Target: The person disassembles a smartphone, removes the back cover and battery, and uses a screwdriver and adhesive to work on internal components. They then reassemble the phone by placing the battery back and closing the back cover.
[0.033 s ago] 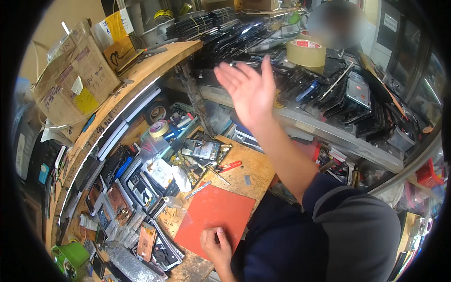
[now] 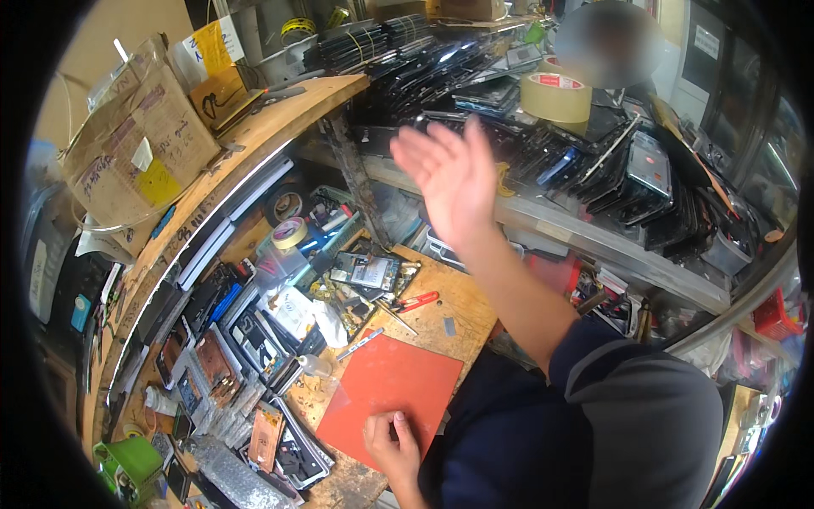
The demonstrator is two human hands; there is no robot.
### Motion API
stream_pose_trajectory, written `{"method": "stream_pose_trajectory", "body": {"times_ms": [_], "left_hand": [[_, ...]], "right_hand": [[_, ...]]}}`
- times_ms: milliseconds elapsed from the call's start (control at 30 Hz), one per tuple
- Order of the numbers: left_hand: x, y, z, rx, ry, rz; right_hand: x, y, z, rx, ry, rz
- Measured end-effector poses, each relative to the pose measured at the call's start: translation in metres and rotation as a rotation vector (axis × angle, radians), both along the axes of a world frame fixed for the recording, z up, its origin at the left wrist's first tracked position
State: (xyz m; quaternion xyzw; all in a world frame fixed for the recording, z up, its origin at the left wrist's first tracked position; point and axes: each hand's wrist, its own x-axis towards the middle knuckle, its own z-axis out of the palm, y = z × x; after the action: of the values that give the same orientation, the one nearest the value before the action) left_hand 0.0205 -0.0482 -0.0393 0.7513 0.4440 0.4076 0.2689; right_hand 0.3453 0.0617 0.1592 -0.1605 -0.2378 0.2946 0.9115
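Observation:
My left hand [image 2: 392,443] rests on the near edge of a flat red-orange mat [image 2: 394,373], its fingers loosely curled and no object visible in them. Raised well above the bench, my right hand [image 2: 454,182] is open, palm showing and fingers spread, slightly blurred. It touches nothing; behind it lie dark stacked panels on a shelf. Beyond the mat are red-handled pliers [image 2: 417,301], a small grey metal piece [image 2: 448,326] and a slim white-and-blue pen-like tool [image 2: 360,343]. A small clear bottle [image 2: 314,366] stands at the mat's left side.
Opened phones and device parts [image 2: 246,339] crowd the bench's left side. A wooden shelf [image 2: 280,102] carries a cardboard box [image 2: 140,161]. Tape rolls [image 2: 555,97] sit among dark panels [image 2: 543,153] on the far shelf. A green bin [image 2: 127,462] stands lower left.
My raised right hand has dipped slightly and its fingers are more blurred. The whole view has shifted a touch. My left hand keeps its place on the mat.

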Motion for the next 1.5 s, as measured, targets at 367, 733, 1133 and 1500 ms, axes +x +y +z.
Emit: {"method": "stream_pose_trajectory", "body": {"times_ms": [367, 733, 1133, 1500], "left_hand": [[0.002, 0.003, -0.003, -0.054, 0.0, -0.003], [0.011, 0.003, 0.011, 0.01, -0.005, -0.004], [-0.159, -0.027, 0.052, 0.311, -0.036, 1.176], [-0.238, 0.007, 0.042, -0.142, 0.402, 1.307]], "right_hand": [[0.026, -0.018, 0.001, -0.168, -0.667, -0.208], [-0.028, -0.019, -0.065, -0.229, -0.939, -0.297], [-0.087, -0.07, -0.176, -0.575, -1.124, 0.324], [-0.141, -0.092, -0.191, -0.2, -1.576, 0.38]]}}
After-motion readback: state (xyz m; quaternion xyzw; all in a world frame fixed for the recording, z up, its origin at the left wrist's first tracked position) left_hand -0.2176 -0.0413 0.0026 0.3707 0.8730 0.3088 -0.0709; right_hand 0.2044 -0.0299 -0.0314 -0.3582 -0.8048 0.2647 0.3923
